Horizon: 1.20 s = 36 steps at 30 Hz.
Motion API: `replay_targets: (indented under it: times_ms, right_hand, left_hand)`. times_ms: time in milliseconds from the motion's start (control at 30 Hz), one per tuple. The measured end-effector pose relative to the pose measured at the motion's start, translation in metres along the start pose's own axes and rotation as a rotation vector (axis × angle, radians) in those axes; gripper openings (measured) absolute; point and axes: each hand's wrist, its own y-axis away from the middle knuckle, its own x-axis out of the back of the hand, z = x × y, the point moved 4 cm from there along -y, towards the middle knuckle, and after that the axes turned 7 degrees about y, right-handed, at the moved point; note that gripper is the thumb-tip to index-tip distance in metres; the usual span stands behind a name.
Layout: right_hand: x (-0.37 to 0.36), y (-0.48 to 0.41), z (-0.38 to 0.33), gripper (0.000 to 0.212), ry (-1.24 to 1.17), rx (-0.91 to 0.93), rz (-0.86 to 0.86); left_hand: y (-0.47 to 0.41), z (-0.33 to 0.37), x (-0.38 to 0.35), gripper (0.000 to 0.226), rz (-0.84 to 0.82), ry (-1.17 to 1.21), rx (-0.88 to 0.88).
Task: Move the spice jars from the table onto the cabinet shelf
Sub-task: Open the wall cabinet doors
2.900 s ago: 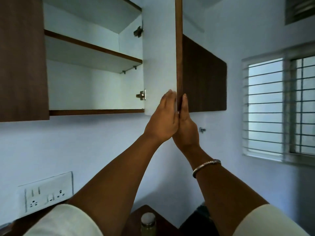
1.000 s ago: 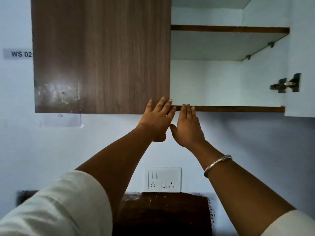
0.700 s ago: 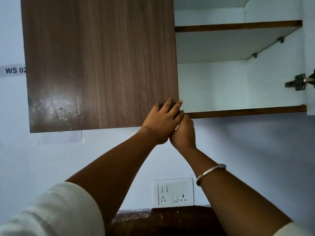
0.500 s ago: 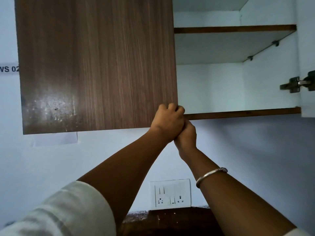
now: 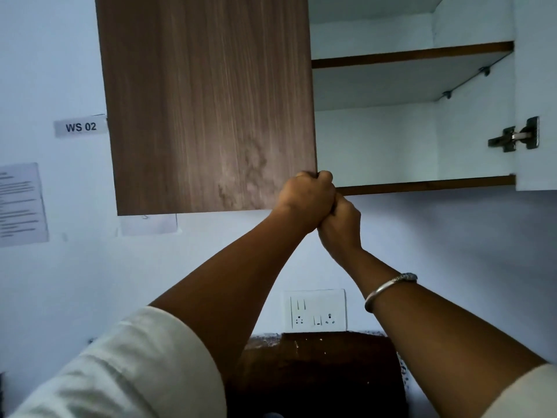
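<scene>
I've got the left hand (image 5: 304,200) up at mid-frame, fingers curled round the lower right corner of the brown wood-grain cabinet door (image 5: 208,101), clamped on its edge. The right hand (image 5: 340,224) is tucked just below, touching the left, fingers curled. I cannot tell whether they hold the door, since the left hand hides them. Right of the door the cabinet stands open, with the brown-edged white shelf (image 5: 407,82) in the upper right of the frame and a metal hinge (image 5: 515,135) at far right. At bottom centre I see the dark brown table (image 5: 316,372), with a white socket plate (image 5: 315,309) on the wall just above.
</scene>
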Motion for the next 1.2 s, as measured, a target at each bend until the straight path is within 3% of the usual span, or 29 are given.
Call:
replay_targets:
  times_ms: [133, 333, 567, 700, 933, 1200]
  right_hand:
    - [0.015, 0.028, -0.039, 0.013, 0.092, 0.117, 0.006]
    - [0.013, 0.072, -0.103, 0.010, -0.052, 0.200, -0.085]
    - [-0.016, 0.122, -0.166, 0.009, -0.276, 0.119, -0.089]
    - [-0.041, 0.148, -0.197, 0.019, -0.361, 0.062, -0.185]
    - [-0.093, 0.182, -0.264, 0.032, -0.341, 0.177, -0.387]
    - [-0.170, 0.232, -0.329, 0.044, -0.421, 0.248, -0.354]
  left_hand:
    - [0.038, 0.000, 0.032, 0.031, 0.047, -0.002, -0.024]
    - [0.105, -0.014, 0.087, 0.034, 0.063, 0.004, 0.043]
    - [0.175, -0.039, 0.132, 0.027, -0.010, -0.165, 0.147]
    - [0.214, -0.055, 0.159, 0.020, 0.018, -0.279, 0.087]
    - [0.286, -0.112, 0.175, 0.033, 0.009, -0.210, 0.298]
    - [0.363, -0.192, 0.178, 0.049, -0.067, -0.209, 0.387]
